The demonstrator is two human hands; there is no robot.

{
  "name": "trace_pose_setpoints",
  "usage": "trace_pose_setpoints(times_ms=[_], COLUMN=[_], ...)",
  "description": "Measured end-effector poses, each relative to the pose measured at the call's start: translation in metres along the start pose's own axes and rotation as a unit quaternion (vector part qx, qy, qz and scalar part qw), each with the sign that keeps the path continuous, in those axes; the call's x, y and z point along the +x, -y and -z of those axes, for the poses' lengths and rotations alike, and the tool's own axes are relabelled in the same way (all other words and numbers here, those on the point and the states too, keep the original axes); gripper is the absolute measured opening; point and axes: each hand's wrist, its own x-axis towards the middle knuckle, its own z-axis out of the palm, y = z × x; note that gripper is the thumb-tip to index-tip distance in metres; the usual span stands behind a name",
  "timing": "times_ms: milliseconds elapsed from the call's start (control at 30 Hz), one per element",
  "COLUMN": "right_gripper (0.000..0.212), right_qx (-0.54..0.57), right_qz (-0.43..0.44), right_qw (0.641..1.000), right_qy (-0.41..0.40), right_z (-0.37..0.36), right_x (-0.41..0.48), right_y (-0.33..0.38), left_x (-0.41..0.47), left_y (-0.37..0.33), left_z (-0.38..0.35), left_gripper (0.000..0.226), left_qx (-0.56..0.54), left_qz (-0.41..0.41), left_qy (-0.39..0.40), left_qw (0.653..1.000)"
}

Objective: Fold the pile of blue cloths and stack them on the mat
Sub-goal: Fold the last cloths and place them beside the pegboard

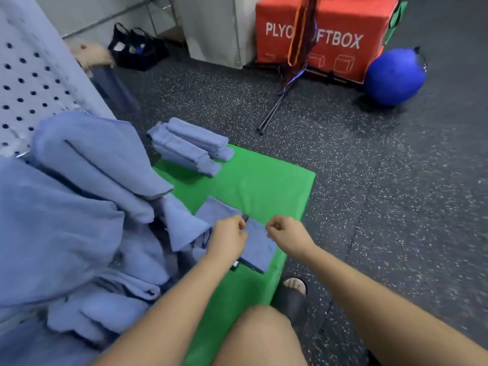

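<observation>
mid-fold, i judge: left hand (229,233) and right hand (284,232), fingers curled, pinch the edge of a blue cloth (257,248) at the near end of the green mat (250,180). next it likely needs another fold, then the stack (190,146) at the mat's far end.

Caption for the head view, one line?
Left hand and right hand pinch a blue cloth on the green mat; folded stack behind.

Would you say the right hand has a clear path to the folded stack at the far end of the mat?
Probably yes: only bare green mat lies between the right hand and the folded stack, though it pinches the half-folded cloth, which it would release or carry along.
</observation>
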Motion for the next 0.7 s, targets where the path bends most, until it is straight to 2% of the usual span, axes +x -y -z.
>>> trace_pose_setpoints(times_ms=[167, 467, 533, 600, 700], right_gripper=[0.019, 0.019, 0.019, 0.018, 0.017], right_qx=[0.027, 0.083, 0.094, 0.096, 0.109], right_qz=[-0.039, -0.03, -0.028, -0.023, -0.027], right_qw=[0.999, 0.996, 0.995, 0.995, 0.993], right_qy=[0.017, 0.029, 0.032, 0.033, 0.031], right_z=[-0.039, -0.087, -0.095, -0.1, -0.103], right_x=[0.032, 0.077, 0.084, 0.087, 0.087], right_y=[-0.047, -0.071, -0.074, -0.075, -0.077], left_x=[0.05, 0.099, 0.104, 0.108, 0.111], left_y=[0.046, 0.101, 0.106, 0.109, 0.105], left_z=[-0.067, -0.123, -0.129, -0.132, -0.127], left_gripper=[0.023, 0.05, 0.05, 0.04, 0.029], left_qx=[0.07, 0.209, 0.228, 0.231, 0.182], left_qz=[0.057, 0.111, 0.115, 0.113, 0.115], left_qy=[0.032, -0.016, -0.02, -0.02, -0.017], left_qw=[0.995, 0.971, 0.967, 0.966, 0.976])
